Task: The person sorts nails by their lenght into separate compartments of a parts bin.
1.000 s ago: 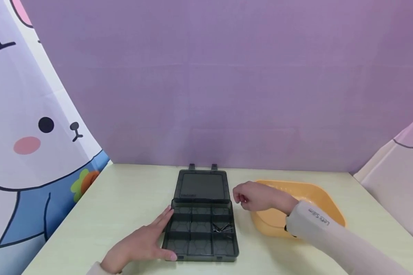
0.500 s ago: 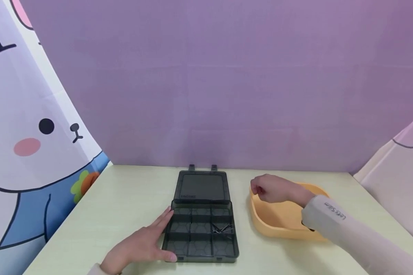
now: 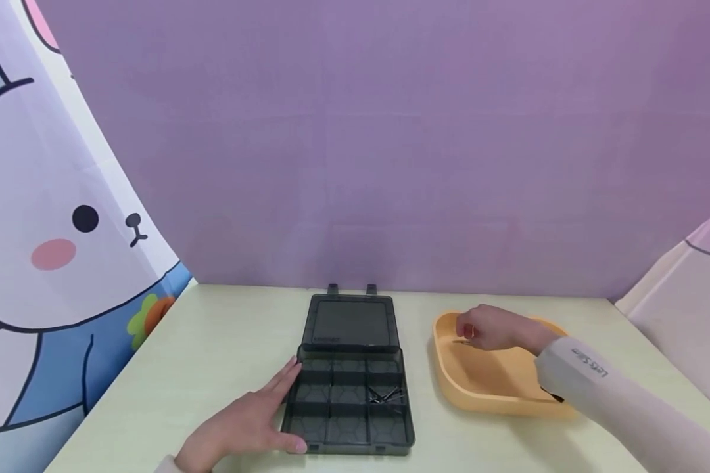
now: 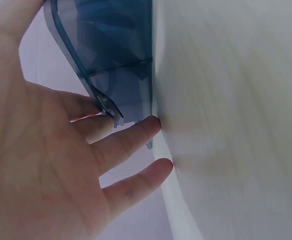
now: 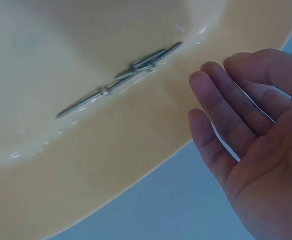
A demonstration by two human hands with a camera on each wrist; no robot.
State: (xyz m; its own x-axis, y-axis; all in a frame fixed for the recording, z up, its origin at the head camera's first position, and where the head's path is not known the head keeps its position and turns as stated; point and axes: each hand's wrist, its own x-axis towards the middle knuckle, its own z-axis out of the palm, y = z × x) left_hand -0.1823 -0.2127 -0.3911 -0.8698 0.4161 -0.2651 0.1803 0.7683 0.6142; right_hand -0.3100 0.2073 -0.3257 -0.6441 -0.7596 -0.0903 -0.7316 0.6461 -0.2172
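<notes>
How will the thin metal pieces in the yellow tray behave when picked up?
The metal pieces look straight and shiny, so they are probably stiff and somewhat slippery. Being thin, they may roll. They lie overlapping, so lifting one could shift another.

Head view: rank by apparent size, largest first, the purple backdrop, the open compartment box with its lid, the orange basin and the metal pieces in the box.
1. Purple backdrop
2. Compartment box
3. Orange basin, partly hidden by the right hand and sleeve
4. Metal pieces
</notes>
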